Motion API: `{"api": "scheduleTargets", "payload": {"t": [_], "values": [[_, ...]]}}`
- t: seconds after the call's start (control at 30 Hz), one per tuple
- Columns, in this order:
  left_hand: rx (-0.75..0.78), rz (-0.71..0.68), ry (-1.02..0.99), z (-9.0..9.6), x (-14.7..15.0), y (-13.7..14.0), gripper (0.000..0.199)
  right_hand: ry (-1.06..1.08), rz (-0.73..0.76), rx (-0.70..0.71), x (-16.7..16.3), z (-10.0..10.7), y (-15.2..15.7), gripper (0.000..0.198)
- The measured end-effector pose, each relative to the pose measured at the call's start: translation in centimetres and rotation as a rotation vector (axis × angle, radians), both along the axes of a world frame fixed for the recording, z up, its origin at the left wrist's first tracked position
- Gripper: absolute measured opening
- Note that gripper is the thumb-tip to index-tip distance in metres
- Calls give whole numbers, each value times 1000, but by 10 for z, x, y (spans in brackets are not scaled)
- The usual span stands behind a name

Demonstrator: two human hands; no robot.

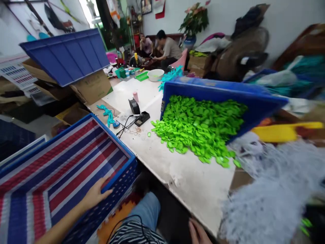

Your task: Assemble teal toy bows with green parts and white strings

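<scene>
1. While the left hand (95, 193) is over at the blue perforated crate (122, 184) on the near left, its fingers look hooked over the rim with the thumb outside, so I'd call that grasping the edge. No clue how hard.

2. The right hand (199, 232) is just poking in at the bottom of the view, by the near edge of the white-topped table (188, 186). Fingers look fairly straight, but most of it is cut off, so I can't tell if it's holding anything.

3. The crate has a red, white and blue striped sheet (73, 179) lining it, and no pieces show on the part in view.

4. The bright green pieces (198, 127) are right of centre, heaped in a blue plastic bin (218, 86) lying tipped, mouth toward the near left, and spilling onto the tabletop. One loose green piece (149, 134) sits apart, left of the pile.

5. My read: the step in hand is steadying or positioning the crate, with the pile not being handled yet.

6. Next move, imo, calls for a firm hold on that rim and keeping the crate clear of the cable (124, 127) hanging near its far right corner.
</scene>
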State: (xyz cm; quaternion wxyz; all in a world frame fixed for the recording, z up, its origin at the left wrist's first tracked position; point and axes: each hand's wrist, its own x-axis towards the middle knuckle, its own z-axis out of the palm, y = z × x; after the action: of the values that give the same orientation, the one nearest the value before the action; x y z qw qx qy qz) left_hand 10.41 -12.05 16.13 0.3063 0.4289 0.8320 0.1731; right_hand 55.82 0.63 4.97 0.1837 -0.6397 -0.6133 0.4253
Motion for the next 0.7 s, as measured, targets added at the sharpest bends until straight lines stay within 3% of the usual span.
{"api": "scheduleTargets", "payload": {"t": [0.07,0.13,0.23,0.33,0.43,0.53,0.63,0.7], "values": [[0,-61,-63,7,5,57,58,62,84,110,-51,6,66,58],[-28,-85,-118,10,12,100,53,71,157,147,-90,6,106,64],[-60,-25,-111,5,24,133,48,11,259,187,-117,-2,128,67],[-84,53,-41,-3,34,140,44,-55,302,253,-116,-11,129,60],[-99,66,-16,-4,37,137,40,-65,289,303,-112,-19,111,48],[-132,78,0,-2,36,133,40,71,414,295,-116,-32,61,32],[-175,89,36,-2,29,126,48,217,632,66,-133,-57,-10,21],[-174,110,80,-2,21,121,53,176,612,-147,-151,-82,-47,16]]}}
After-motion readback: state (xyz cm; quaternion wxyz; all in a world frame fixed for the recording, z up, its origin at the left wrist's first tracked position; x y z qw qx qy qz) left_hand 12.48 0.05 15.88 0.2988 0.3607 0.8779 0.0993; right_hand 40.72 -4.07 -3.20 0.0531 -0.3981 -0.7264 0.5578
